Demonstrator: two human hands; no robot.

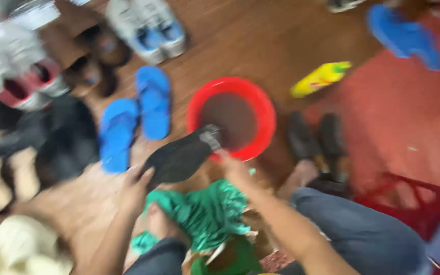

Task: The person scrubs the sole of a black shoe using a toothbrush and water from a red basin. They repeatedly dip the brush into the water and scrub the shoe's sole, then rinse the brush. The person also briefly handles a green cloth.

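A blurred view looked down at a wooden floor (260,35) crowded with footwear. At far left lay several pale and dark shoes, too smeared to count, then two brown shoes (95,61) and one pair of white sneakers (148,28) with blue insoles. Two smooth blue slippers (133,114) lay side by side. The left hand (136,186) was closed around the heel end of one dark shoe (182,155), sole upward, and the right hand (232,165) gripped its other side near the toe; the shoe was held just above the floor, its toe over the rim of one round red plastic basin (266,109) of murky water. Crumpled green cloth (207,214) lay beneath the hands. Right of the basin stood two black shoes (314,135), one yellow bottle (321,78) lying on its side, a red mat (408,122), and one more blue slipper (406,35).
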